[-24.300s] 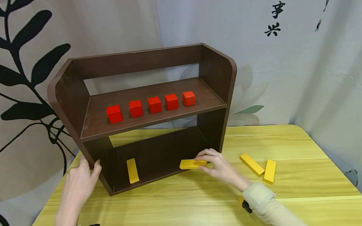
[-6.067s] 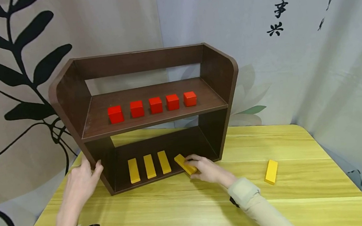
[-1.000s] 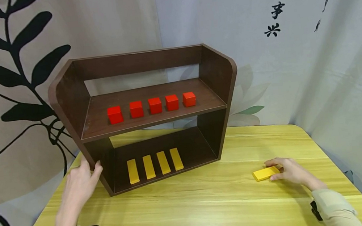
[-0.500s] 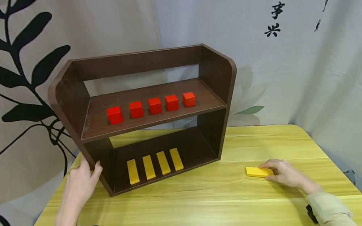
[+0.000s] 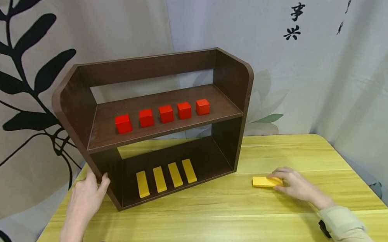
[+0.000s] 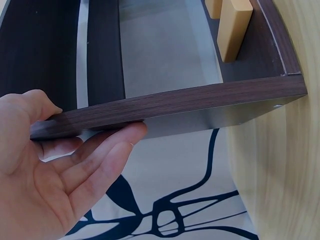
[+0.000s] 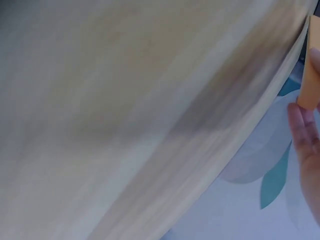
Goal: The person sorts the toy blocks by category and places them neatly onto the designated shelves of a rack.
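Four flat yellow wooden blocks point(image 5: 166, 176) already lie in the dark brown wooden shelf's point(image 5: 73, 105) lower bay (left hand point(image 5: 83, 198) grips its side), while the right hand point(image 5: 293, 185) pinches the fifth yellow block point(image 5: 263, 181) on the wooden table point(image 5: 207, 221), well right of the shelf.

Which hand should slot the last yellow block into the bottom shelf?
Right. The right hand already grips the yellow block on the table; the left hand holds the shelf's left side panel.
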### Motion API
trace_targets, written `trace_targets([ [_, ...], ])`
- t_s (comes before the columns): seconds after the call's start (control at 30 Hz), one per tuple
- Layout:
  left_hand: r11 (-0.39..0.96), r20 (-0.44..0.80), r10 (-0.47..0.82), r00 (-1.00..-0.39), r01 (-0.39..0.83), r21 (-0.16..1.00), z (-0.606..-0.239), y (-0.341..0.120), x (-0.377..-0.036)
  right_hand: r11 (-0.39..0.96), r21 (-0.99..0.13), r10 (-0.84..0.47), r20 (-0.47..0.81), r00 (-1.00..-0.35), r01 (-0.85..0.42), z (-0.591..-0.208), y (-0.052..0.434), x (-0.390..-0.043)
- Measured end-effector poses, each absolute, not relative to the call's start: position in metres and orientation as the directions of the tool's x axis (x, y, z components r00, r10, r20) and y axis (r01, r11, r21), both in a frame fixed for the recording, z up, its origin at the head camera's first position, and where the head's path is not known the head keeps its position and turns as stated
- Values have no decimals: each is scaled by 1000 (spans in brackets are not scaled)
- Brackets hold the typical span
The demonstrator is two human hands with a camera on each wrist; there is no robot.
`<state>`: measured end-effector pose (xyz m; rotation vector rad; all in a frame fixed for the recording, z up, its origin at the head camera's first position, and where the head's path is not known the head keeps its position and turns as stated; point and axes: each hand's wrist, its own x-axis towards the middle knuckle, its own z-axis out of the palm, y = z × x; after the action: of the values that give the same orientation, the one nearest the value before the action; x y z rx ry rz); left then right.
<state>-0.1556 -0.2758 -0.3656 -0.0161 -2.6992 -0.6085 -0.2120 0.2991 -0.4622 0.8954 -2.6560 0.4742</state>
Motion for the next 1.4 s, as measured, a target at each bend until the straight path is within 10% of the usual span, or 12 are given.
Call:
trace_targets([
  [1.4, 908, 340, -77, -937, 75, 413, -364, -275, -155, 645, 15, -584, 654, -480, -764, -460, 170, -238],
])
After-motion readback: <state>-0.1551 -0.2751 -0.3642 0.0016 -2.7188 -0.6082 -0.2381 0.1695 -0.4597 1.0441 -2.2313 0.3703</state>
